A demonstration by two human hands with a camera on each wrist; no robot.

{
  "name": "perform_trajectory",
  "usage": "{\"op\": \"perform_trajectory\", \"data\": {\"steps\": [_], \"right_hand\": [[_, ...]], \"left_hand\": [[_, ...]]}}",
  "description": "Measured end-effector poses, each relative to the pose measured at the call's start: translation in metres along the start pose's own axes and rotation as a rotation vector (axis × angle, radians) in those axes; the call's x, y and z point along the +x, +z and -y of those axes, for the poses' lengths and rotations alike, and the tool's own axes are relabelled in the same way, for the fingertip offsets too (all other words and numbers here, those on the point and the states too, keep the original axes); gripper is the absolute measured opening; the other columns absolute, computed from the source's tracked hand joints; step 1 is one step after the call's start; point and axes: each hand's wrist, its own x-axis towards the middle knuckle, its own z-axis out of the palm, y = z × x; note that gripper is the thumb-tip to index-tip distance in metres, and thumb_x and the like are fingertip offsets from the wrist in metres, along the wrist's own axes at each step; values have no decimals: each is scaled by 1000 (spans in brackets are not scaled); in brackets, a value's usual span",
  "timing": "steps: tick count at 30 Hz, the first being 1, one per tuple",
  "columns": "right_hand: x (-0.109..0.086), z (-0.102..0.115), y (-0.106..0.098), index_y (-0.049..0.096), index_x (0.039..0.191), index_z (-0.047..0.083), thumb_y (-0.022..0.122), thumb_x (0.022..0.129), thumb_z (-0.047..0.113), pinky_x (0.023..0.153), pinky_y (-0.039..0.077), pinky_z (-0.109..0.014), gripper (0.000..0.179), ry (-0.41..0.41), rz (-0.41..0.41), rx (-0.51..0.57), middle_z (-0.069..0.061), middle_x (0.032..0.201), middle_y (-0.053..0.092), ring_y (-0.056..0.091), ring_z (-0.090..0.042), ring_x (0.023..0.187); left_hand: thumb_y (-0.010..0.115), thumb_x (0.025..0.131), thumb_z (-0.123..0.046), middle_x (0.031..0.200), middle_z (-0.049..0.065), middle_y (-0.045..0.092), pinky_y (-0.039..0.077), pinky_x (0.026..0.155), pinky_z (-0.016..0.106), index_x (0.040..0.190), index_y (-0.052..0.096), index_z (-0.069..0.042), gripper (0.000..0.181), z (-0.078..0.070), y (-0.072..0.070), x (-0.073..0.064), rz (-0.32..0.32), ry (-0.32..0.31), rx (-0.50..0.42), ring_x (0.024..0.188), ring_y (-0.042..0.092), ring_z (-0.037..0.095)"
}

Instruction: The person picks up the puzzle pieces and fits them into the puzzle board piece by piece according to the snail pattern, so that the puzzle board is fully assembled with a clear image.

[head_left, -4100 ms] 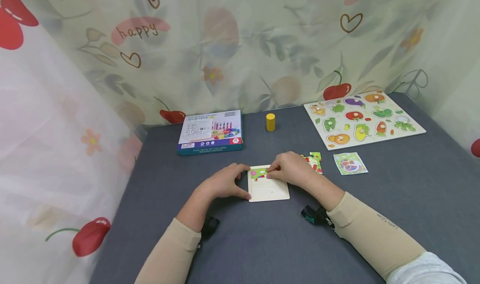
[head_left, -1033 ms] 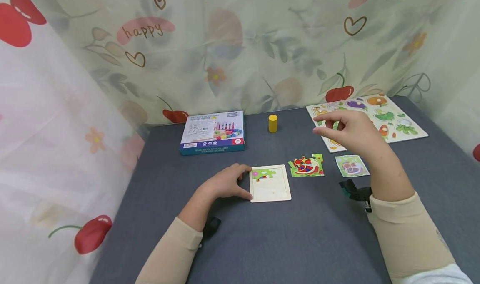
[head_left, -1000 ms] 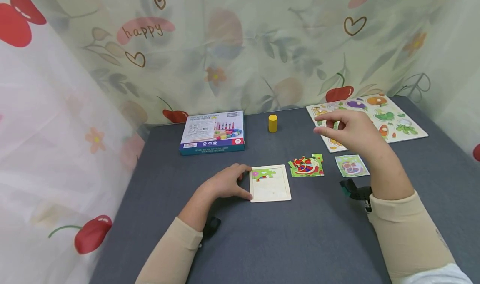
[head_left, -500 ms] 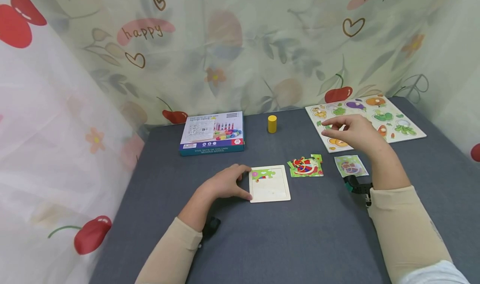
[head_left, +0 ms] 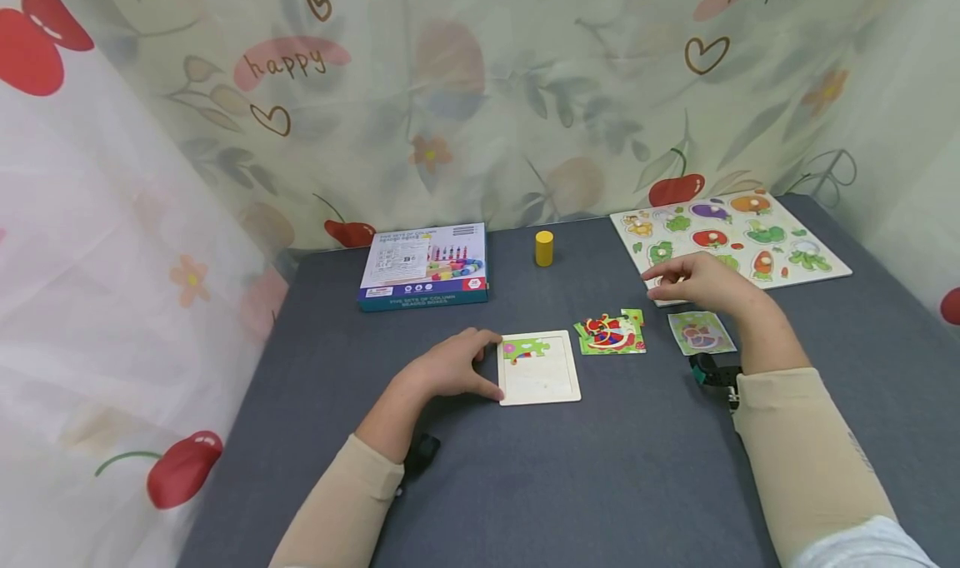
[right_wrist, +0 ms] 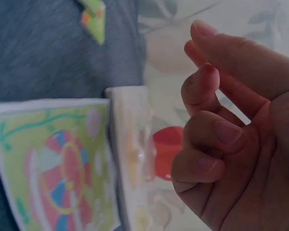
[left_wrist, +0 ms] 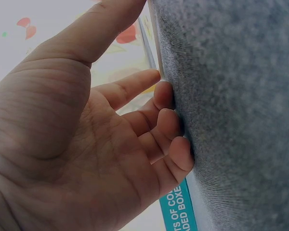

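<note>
A square wooden puzzle tray (head_left: 540, 383) lies on the table, with green jigsaw pieces (head_left: 527, 349) in its upper left corner. My left hand (head_left: 450, 366) holds the tray by its left side, index finger at the far corner and thumb at the near one. In the left wrist view the other fingers of the left hand (left_wrist: 120, 139) curl against the cloth. Loose puzzle pieces (head_left: 613, 335) lie heaped right of the tray. Above and right of the heap hovers my right hand (head_left: 705, 283), fingers loosely bent, nothing between thumb and index in the right wrist view.
A picture card (head_left: 702, 333) lies below the right hand. Behind it is a white vegetable board (head_left: 806, 233). A yellow cylinder (head_left: 543, 249) and a flat teal-edged box (head_left: 423, 268) stand toward the back. Patterned fabric (head_left: 480, 118) hangs behind the dark tablecloth (head_left: 540, 476).
My right hand left the tray, where it touched a piece, and rose over the vegetable board. Since then it has lowered toward the loose pieces. The left hand has stayed at the tray.
</note>
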Motion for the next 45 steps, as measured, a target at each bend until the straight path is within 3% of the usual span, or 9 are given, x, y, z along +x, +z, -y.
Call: {"op": "perform_trajectory", "data": {"steps": [8, 15, 22, 28, 36, 41, 45], "right_hand": [[7, -16, 9, 69, 126, -2, 78, 93, 19, 67, 41, -30, 41, 8, 75, 30, -4, 80, 54, 48, -15, 71], [13, -21, 18, 70, 124, -1, 81, 89, 15, 63, 37, -30, 40, 65, 147, 51, -5, 79, 50, 44, -17, 69], [14, -17, 24, 74, 119, 4, 84, 87, 16, 82, 39, -41, 36, 69, 126, -47, -12, 105, 60, 46, -28, 97], [16, -17, 27, 76, 115, 4, 85, 86, 19, 91, 42, -46, 34, 47, 110, -89, -17, 121, 66, 50, -30, 102], [17, -16, 28, 74, 116, 1, 81, 90, 16, 84, 42, -42, 31, 47, 93, -110, -14, 113, 67, 49, -27, 96], [19, -16, 28, 73, 116, -1, 79, 91, 16, 73, 39, -37, 30, 41, 76, -111, -7, 89, 60, 47, -23, 83], [18, -14, 25, 72, 116, -2, 77, 92, 16, 68, 37, -35, 30, 30, 52, -116, -4, 79, 50, 45, -21, 77]], "left_hand": [[89, 80, -43, 115, 4, 55, 46, 86, 40, 150, 50, -18, 84, 2, 1, 1, -2, 10, -4, 103, 53, 22], [89, 79, -45, 115, 3, 55, 47, 86, 40, 150, 50, -19, 85, 3, 1, 1, 2, 3, -8, 103, 53, 21], [89, 79, -45, 113, 3, 54, 46, 84, 39, 150, 50, -19, 86, 1, 0, 2, 5, -4, -9, 102, 53, 21], [89, 79, -45, 111, 2, 53, 46, 81, 39, 151, 49, -19, 86, 1, 0, 1, 3, -13, -4, 100, 53, 21], [89, 79, -43, 113, 3, 54, 47, 84, 39, 150, 50, -19, 85, 1, 0, 1, 3, -8, -3, 102, 53, 21], [89, 80, -43, 113, 3, 54, 46, 84, 39, 151, 50, -18, 85, 1, 0, 1, 2, -2, 3, 102, 53, 21], [89, 80, -44, 113, 3, 54, 46, 85, 39, 151, 50, -18, 85, 1, 0, 1, 2, -2, 7, 102, 53, 21]]}}
